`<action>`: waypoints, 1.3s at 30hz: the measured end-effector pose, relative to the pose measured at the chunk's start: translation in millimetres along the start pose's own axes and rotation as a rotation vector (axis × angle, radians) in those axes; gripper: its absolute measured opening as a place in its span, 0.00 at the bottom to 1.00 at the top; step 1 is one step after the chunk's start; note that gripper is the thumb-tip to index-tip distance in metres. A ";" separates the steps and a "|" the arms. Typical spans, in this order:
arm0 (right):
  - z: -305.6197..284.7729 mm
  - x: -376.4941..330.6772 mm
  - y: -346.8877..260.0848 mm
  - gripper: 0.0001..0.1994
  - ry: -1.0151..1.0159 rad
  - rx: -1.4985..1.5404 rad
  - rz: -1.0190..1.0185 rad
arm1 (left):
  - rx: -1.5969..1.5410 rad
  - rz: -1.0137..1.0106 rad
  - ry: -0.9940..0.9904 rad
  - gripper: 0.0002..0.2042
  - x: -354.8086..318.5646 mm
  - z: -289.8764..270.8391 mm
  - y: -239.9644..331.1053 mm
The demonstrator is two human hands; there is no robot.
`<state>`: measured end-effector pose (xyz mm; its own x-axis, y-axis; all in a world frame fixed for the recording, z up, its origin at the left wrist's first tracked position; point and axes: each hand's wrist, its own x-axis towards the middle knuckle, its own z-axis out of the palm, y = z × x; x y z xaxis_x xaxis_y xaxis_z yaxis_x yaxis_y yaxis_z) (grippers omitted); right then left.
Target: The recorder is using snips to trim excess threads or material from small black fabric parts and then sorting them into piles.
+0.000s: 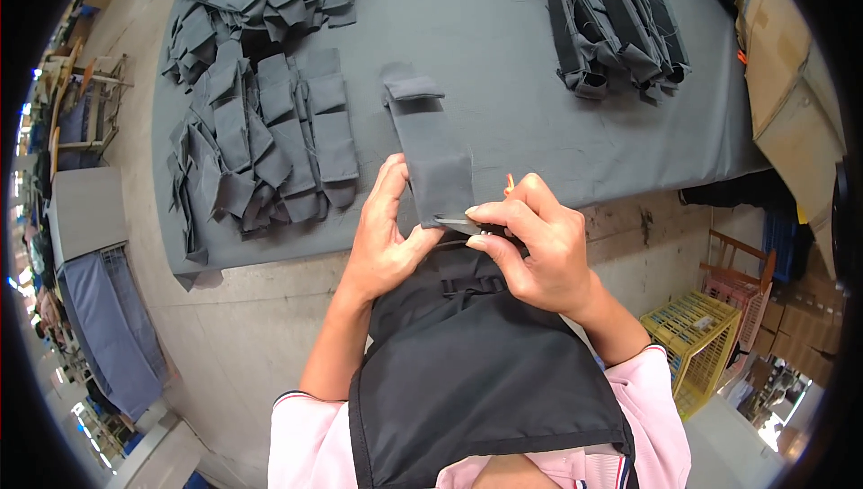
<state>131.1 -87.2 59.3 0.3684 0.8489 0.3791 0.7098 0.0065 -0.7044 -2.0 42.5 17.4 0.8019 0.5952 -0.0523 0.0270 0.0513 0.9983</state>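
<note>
Your left grip (382, 251) pinches the grey strip (434, 152) stretching ahead of it; your right grip (544, 246) pinches snips (457, 222) at its near end, where slipping could nick strip or left grip.

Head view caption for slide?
Left hand holds a grey fabric strip; right hand holds small snips at its near end.

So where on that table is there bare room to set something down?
The widest bare patch of the grey table lies between the single strip by the left hand and the bundle of folded strips at the right; another lies between that bundle and the near edge. The left side is crowded with piled strips.
</note>
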 end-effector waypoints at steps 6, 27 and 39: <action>-3.4 4.5 5.0 0.13 -0.104 0.022 -0.084 | -0.005 -0.004 -0.052 0.25 -4.8 -4.3 -3.9; 5.8 0.7 -6.0 0.12 -0.133 0.280 0.143 | 0.106 0.089 -0.046 0.23 -2.9 -4.0 -4.5; 12.7 -10.5 -13.9 0.14 -0.073 0.223 0.127 | 0.223 0.129 -0.031 0.26 -8.4 -4.1 -11.1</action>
<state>109.7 -89.5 57.5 0.3964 0.8860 0.2405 0.5076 0.0067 -0.8615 -11.6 40.3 6.7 0.8250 0.5604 0.0733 0.0517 -0.2041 0.9776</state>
